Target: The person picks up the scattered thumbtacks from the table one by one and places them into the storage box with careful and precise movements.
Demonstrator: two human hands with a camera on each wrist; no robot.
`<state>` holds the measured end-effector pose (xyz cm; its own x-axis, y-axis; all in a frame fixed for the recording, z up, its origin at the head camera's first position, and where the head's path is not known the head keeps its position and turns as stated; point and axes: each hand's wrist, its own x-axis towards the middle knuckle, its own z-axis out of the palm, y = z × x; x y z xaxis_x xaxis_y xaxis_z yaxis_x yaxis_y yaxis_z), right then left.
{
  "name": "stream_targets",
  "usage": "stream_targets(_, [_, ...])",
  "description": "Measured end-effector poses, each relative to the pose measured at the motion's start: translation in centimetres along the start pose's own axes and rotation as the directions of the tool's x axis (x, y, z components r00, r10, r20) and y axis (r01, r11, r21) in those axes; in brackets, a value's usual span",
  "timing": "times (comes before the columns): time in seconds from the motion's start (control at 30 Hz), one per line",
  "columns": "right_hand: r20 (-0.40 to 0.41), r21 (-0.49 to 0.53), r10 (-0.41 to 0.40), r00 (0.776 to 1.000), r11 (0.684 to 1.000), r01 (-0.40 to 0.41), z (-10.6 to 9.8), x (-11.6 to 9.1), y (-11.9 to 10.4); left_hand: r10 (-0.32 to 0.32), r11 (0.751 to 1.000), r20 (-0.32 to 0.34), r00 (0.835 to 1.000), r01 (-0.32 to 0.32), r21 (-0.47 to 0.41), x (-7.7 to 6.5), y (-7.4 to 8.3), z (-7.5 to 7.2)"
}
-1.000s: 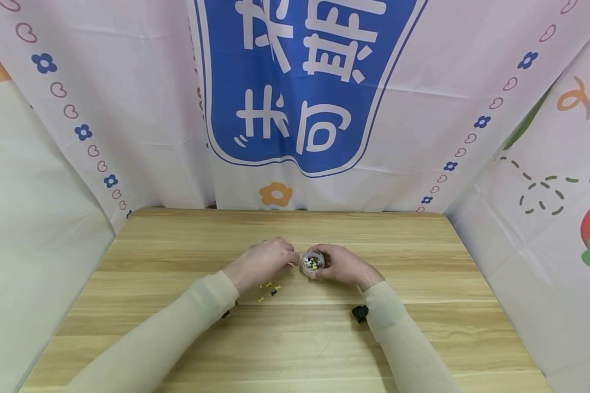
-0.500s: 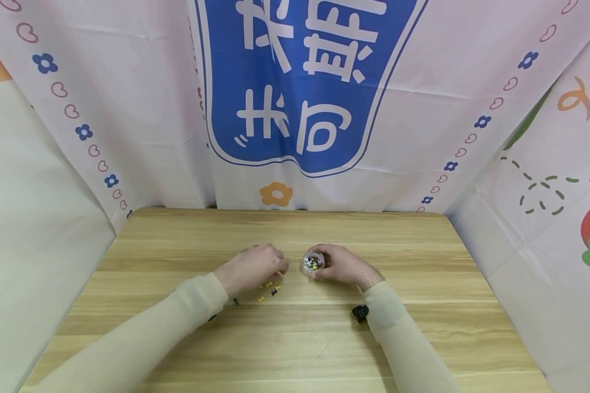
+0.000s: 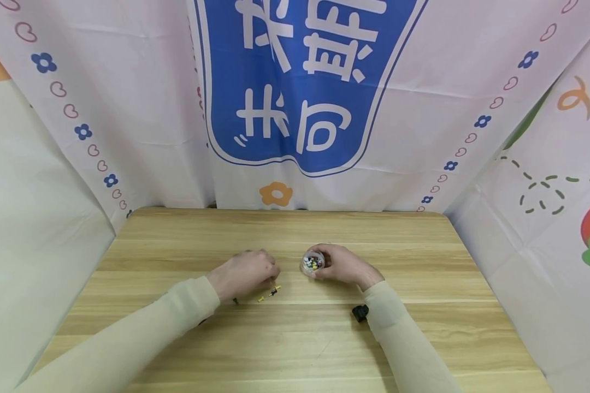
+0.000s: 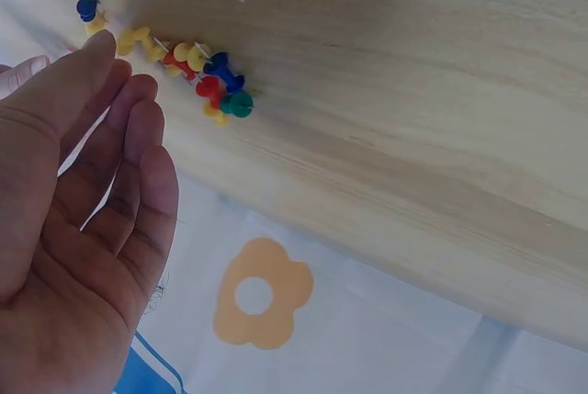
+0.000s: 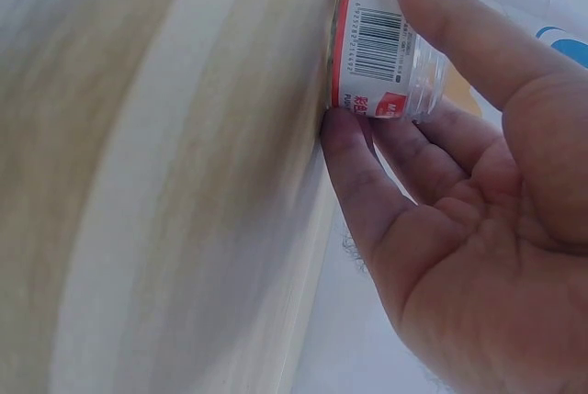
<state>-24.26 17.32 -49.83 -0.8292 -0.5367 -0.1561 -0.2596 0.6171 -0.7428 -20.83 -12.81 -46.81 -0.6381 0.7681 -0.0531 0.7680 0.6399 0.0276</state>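
Observation:
My right hand (image 3: 345,266) grips a small clear plastic jar (image 3: 305,269) of mixed-colour push pins standing on the table. In the right wrist view the jar's barcode label (image 5: 378,45) shows between thumb and fingers. My left hand (image 3: 246,271) is at the loose push pins to the jar's left, its fingers pointing down and partly covering them. In the left wrist view the thumb tip is close to the index fingertip, right at a yellow push pin (image 4: 96,23), with the other fingers loosely bent. A row of yellow, red, blue and green push pins (image 4: 209,91) lies beyond them.
A green push pin (image 3: 235,301) lies apart, beside the left wrist. A small black device (image 3: 360,313) sits at the right cuff. The wooden table (image 3: 295,349) ends at a printed curtain (image 3: 167,164) behind, with cloth walls on both sides.
My left hand has moved from beside the jar to the left and down over the loose push pins, covering some of them. The right hand and jar have stayed in place.

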Motion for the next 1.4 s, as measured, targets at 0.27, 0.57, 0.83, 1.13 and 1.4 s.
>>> stream_targets(0.27, [0.000, -0.016, -0.002, 1.000, 1.000, 0.002, -0.1, 0.0, 0.0, 0.000, 1.000, -0.002, 1.000, 0.000, 0.019, 0.2, -0.2, 0.7])
stream_targets(0.57, [0.002, -0.012, 0.001, 1.000, 1.000, -0.001, 0.0, 0.1, 0.0, 0.004, 1.000, -0.007, 1.000, -0.004, 0.012, 0.5, 0.1, 1.1])
stream_targets(0.83, [-0.004, -0.030, 0.004, 1.000, 1.000, -0.004, 0.0, 0.1, 0.1, 0.005, 1.000, -0.006, 1.000, -0.005, 0.020, 0.8, 0.4, 1.3])
stream_targets(1.13, [-0.002, -0.033, -0.002, 1.000, 0.999, 0.002, 0.0, 0.1, 0.1, -0.016, 1.000, 0.000, 1.000, 0.016, -0.003, 1.2, 0.7, 1.5])
stream_targets(1.4, [-0.005, -0.031, 0.002, 1.000, 1.000, -0.002, 0.0, 0.1, 0.1, -0.030, 0.998, -0.002, 1.000, 0.030, -0.060, 1.4, 0.9, 1.5])
